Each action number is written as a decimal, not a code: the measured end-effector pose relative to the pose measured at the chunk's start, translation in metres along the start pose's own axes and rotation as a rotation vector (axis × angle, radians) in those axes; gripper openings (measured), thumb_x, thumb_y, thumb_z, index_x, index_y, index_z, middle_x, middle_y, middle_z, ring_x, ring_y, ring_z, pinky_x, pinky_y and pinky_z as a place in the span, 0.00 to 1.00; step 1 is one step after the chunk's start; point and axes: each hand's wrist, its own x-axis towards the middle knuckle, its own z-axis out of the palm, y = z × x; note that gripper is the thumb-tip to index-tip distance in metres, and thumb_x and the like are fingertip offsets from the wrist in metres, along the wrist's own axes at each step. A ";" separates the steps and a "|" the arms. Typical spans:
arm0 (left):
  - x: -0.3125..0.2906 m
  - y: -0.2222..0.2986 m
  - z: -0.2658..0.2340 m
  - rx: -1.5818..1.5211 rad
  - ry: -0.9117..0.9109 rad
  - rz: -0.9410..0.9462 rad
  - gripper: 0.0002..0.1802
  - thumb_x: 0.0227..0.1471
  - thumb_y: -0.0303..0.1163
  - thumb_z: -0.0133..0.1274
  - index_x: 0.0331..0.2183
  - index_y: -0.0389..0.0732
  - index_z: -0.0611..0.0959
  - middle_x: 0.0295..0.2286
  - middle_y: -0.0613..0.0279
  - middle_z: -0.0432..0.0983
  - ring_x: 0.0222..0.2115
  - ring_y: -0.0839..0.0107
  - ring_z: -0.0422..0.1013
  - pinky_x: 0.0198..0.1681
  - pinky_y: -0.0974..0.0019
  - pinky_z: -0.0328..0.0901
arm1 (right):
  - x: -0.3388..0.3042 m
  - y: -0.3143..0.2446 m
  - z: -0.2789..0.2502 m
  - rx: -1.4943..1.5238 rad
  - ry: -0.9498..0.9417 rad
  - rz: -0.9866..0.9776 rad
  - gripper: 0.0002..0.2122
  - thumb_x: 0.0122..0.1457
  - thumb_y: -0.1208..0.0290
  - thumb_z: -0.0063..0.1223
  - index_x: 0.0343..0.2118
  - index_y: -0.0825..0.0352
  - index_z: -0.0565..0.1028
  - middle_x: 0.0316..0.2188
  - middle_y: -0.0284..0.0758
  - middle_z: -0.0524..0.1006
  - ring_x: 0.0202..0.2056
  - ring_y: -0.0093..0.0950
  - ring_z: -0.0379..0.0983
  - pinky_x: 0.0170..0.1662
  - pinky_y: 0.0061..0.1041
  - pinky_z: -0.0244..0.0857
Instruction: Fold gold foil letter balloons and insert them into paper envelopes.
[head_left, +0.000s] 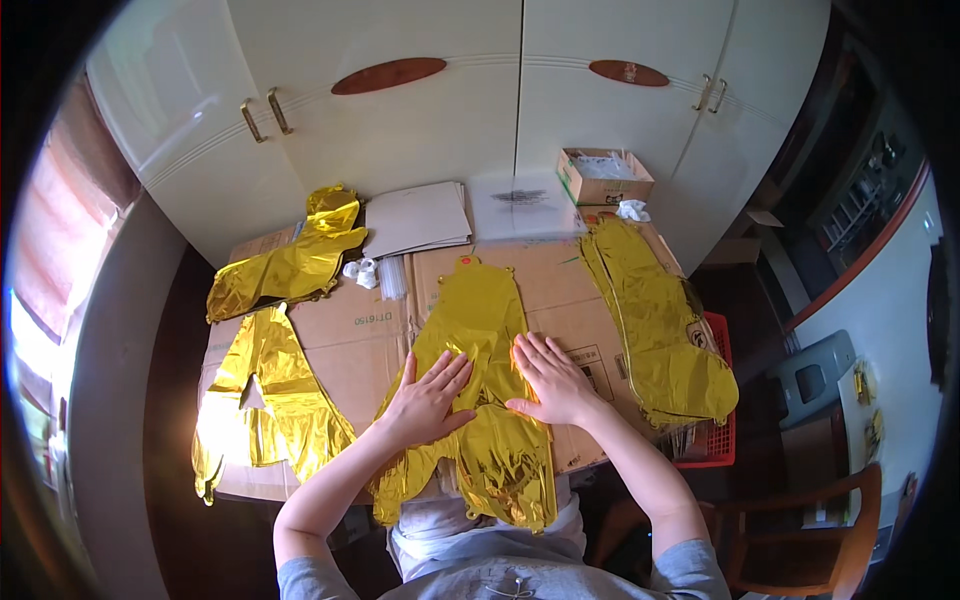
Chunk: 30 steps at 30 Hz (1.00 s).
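Both hands pressed flat on a gold foil balloon

The left hand (425, 397) and right hand (550, 380) lie open, gripping nothing, on the foil balloon (480, 330) at mid-cardboard (560, 290). More gold balloons (285, 270) flank it; a small box (603, 176) and papers (415, 218) sit behind.

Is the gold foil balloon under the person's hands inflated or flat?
Flat. The gold foil balloon lies deflated and wrinkled on the cardboard, with the left hand and right hand pressed palm-down on it.

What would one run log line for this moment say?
left hand flat on gold foil balloon | right hand flat on it | cardboard underneath
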 end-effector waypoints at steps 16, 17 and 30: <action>-0.126 0.009 -0.016 0.022 0.239 -0.711 0.32 0.36 0.52 0.64 0.37 0.37 0.76 0.36 0.52 0.67 0.40 0.55 0.64 0.44 0.53 0.60 | 0.050 -0.052 -0.008 0.101 -0.001 -0.381 0.25 0.61 0.49 0.43 0.57 0.57 0.67 0.61 0.32 0.61 0.65 0.32 0.49 0.66 0.52 0.33; -0.125 0.013 -0.013 -0.008 0.259 -0.730 0.32 0.35 0.52 0.65 0.36 0.37 0.76 0.36 0.52 0.67 0.39 0.54 0.64 0.44 0.53 0.60 | 0.055 -0.052 -0.004 0.096 -0.017 -0.400 0.24 0.61 0.49 0.43 0.56 0.57 0.68 0.61 0.32 0.62 0.65 0.31 0.49 0.66 0.51 0.32; -0.098 0.027 -0.011 -0.565 0.210 -0.719 0.13 0.43 0.33 0.59 0.29 0.36 0.76 0.35 0.52 0.73 0.30 0.55 0.70 0.34 0.58 0.66 | 0.044 -0.022 -0.005 0.049 0.061 -0.322 0.23 0.58 0.50 0.48 0.52 0.60 0.71 0.54 0.31 0.70 0.62 0.28 0.56 0.66 0.50 0.37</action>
